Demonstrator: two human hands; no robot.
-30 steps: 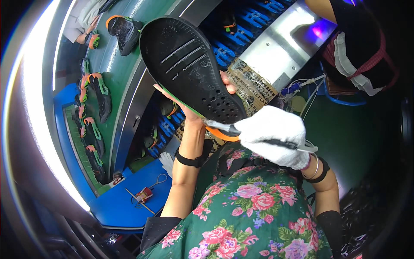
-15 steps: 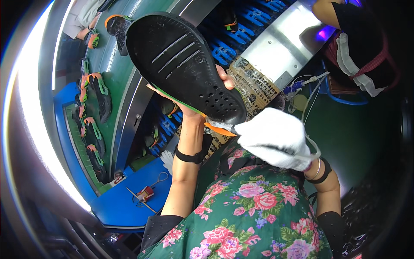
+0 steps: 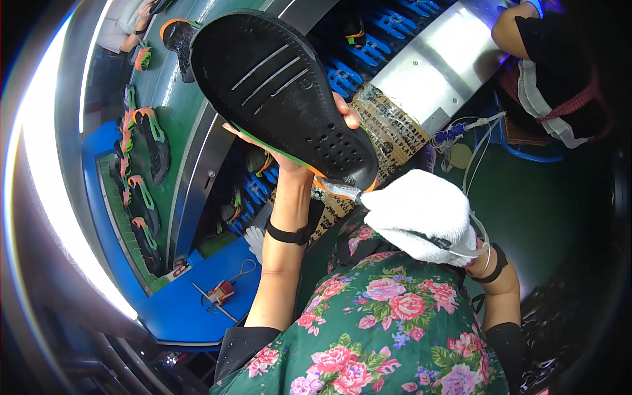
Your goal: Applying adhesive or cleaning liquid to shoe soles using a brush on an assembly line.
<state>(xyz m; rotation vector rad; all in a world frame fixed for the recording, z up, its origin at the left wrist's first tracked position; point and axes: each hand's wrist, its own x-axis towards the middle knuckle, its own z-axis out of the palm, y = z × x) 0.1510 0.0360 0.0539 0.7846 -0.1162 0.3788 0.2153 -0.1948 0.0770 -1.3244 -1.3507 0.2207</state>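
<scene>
My left hand (image 3: 299,161) grips a large black shoe sole (image 3: 283,85) from beneath, fingers wrapped over its far side. The inner face is turned up, with three pale wet-looking lines toward the wide end and a group of small holes by the narrow end. Green and orange show along its rim. In a white knit glove, my right hand (image 3: 418,214) closes on a slim brush-like tool (image 3: 345,190), whose pale flat tip touches or nearly touches the orange rim at the narrow end. A clear tube (image 3: 486,237) runs beside that glove.
A green conveyor (image 3: 187,141) carries several black, orange and green shoe parts (image 3: 151,145). A blue table (image 3: 178,313) holds a small red-and-wood item (image 3: 220,293) and a white glove (image 3: 254,242). Blue racks (image 3: 345,79) and a metal plate (image 3: 438,66) lie beyond; other people work nearby.
My gloved right hand has turned slightly, and the brush tip has shifted a little along the rim at the narrow end. The sole has tilted slightly in my left hand.
</scene>
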